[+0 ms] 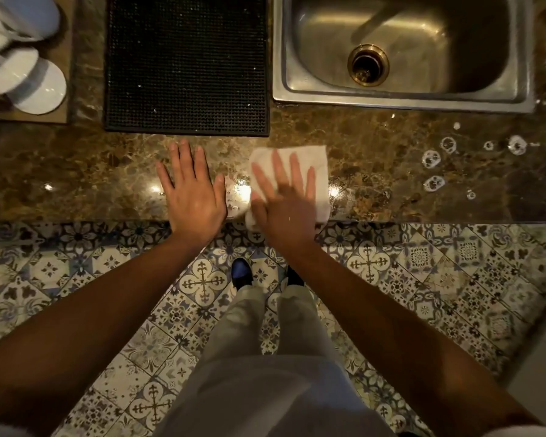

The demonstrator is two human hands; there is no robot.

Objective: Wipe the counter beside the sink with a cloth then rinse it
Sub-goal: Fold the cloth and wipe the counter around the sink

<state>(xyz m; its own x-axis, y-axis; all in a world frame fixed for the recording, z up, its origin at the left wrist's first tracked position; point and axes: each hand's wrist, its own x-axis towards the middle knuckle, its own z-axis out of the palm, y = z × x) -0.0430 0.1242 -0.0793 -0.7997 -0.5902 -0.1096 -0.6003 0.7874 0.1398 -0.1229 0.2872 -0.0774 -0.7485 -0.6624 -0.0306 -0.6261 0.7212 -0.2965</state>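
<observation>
A white cloth (319,159) lies flat on the brown marble counter (76,171), near its front edge and just below the steel sink (404,99). My right hand (284,200) presses flat on the cloth with fingers spread; it looks blurred. My left hand (191,187) rests flat on the bare counter just left of the cloth, fingers apart, holding nothing. A wet, shiny streak (238,187) shows between the two hands. Foamy water spots (432,159) dot the counter to the right of the cloth.
A black rubber mat (186,61) lies left of the sink. White cups (35,86) stand on a tray at the far left. The sink drain (368,64) is open. Patterned floor tiles (423,263), my legs and shoes are below the counter edge.
</observation>
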